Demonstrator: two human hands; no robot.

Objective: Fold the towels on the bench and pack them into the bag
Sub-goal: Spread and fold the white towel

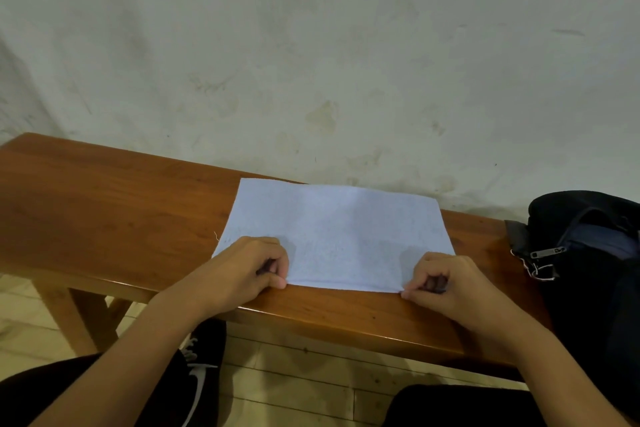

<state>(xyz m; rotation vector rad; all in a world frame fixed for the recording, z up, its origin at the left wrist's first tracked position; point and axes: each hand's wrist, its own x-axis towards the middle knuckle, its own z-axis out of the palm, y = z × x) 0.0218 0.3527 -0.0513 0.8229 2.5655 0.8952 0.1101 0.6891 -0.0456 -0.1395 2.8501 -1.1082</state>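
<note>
Stained, pale plaster wall [311, 45] rises behind a long reddish wooden counter [104, 204], and on that counter the work is under way. At its near edge the left hand [242, 270] is curled, thumb and fingertips pinching the near left corner of a light blue towel [336, 232]. Well apart from it, the right hand [446, 282] is curled the same way and pinches the near right corner, its thumb tip touching the cloth's hem. Both forearms reach in from the bottom of the view. Between and beyond the hands the towel lies flat and smooth on the counter, roughly rectangular, its far edge close to the wall and its near edge just short of the counter's front rim; a loose thread sticks out at its left side. To the right, near the towel but not touching it, a black bag [588, 253] sits at the counter's end, its top open with a blue lining showing and a zipper pull hanging at its left side. Below the counter lies a pale tiled floor [294, 392], with dark trouser legs and a black shoe [204, 371] bearing a white mark at the lower left.
</note>
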